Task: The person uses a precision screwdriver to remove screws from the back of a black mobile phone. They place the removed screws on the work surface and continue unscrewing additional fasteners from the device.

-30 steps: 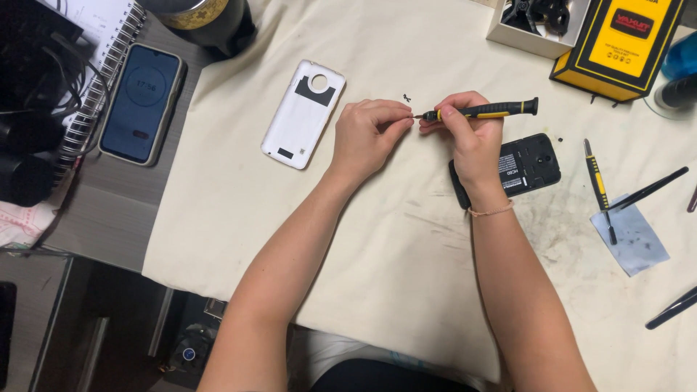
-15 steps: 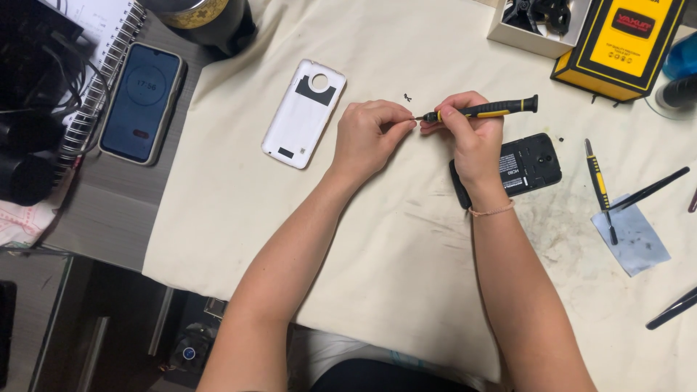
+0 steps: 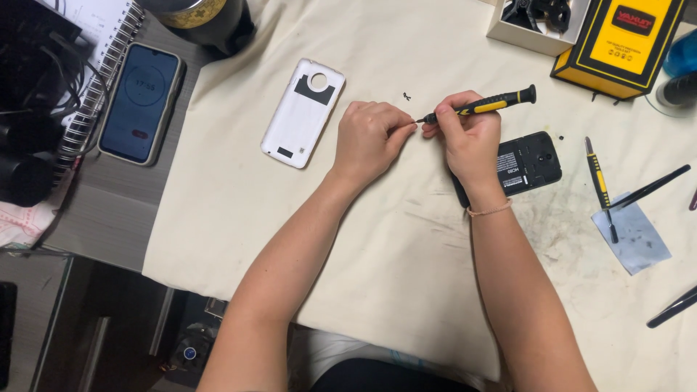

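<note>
We have a cream cloth spread over the grey worktop, and it carries nearly everything we are working with. Off the cloth to the left, a phone with a lit screen rests against a spiral notebook; at the far right corner stands a yellow and black box. Near the centre lies a white phone back cover, inner face up, well apart from our fingers. A black phone body lies just beside and partly under our right wrist. Our right hand is closed around a black and yellow precision screwdriver, held nearly level above the cloth with its tip pointing left. Our left hand has thumb and forefinger pinched together right at that tip; whether a screw sits between them is too small for us to tell. A second screwdriver and dark tweezers lie to the right by a pale blue scrap. A few tiny dark specks rest on the cloth just above the tip. We judge the main risk to be a small part slipping from the pinch and vanishing in the cloth's folds, or the sharp tip pricking a finger if the driver is pushed.
</note>
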